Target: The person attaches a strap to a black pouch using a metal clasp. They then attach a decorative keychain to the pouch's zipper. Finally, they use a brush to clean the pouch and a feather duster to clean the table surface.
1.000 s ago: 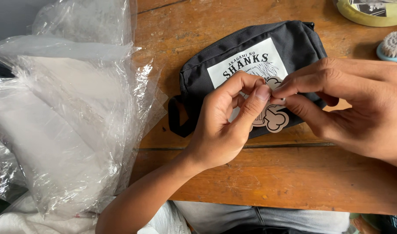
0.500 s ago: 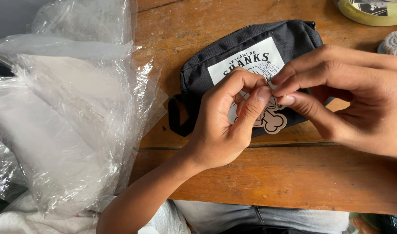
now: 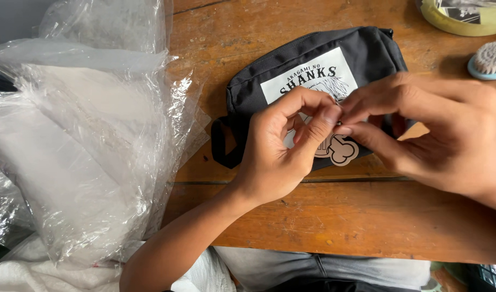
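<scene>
Two bare hands meet fingertip to fingertip over a black fabric zip pouch point(image 3: 318, 70) lying flat on a worn brown wooden counter point(image 3: 334, 216). The left hand point(image 3: 283, 148) has its fingers point(image 3: 329, 116) curled closed, thumb and forefinger pinched against the fingers of the right hand point(image 3: 432, 135), which are likewise drawn together; whatever small thing they pinch is too small to make out. Just beneath the fingertips a pale cut-out sticker shape point(image 3: 340, 151) rests on the pouch's white printed patch point(image 3: 313, 78). Left of the pouch, a heap of crinkled clear plastic bags point(image 3: 80, 135) covers the counter's edge. At the far right corner sit a small round bristle brush with a blue base point(image 3: 488, 60) and a yellow-green round tray point(image 3: 464, 16).
</scene>
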